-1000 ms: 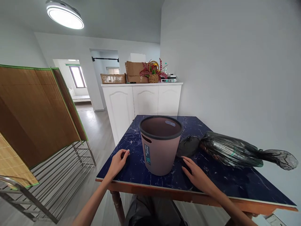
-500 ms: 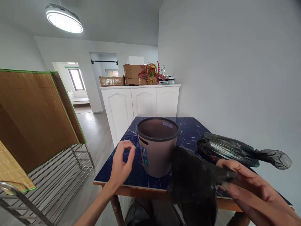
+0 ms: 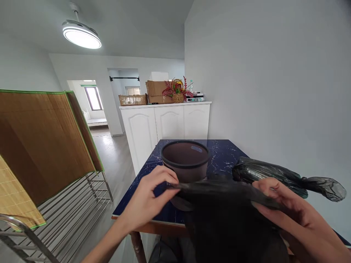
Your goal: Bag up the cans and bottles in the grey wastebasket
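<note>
A black plastic bag [image 3: 230,215] is stretched between my hands and hangs down over the table's front edge. My left hand [image 3: 149,197] pinches one end of its top edge between thumb and fingers. At the other end my right hand [image 3: 285,208] is closed on the bag's upper edge. Behind the bag, a brownish-grey trash can [image 3: 186,170] with a dark rim stands upright on the table; the bag hides its lower front. The bag is blurred, so I cannot tell whether its mouth is parted.
The dark blue marble-patterned table [image 3: 223,153] stands against the wall. A tied roll of black bags [image 3: 268,171] lies at its right. White cabinets [image 3: 170,122] behind carry cardboard boxes [image 3: 159,91] and a flower basket [image 3: 177,98]. A metal rack with a bamboo mat [image 3: 41,138] stands left.
My left hand has moved right from beside the trash can and taken hold of the bag's edge. The bag, bunched and hanging from my right hand before, is now spread wide between both hands.
</note>
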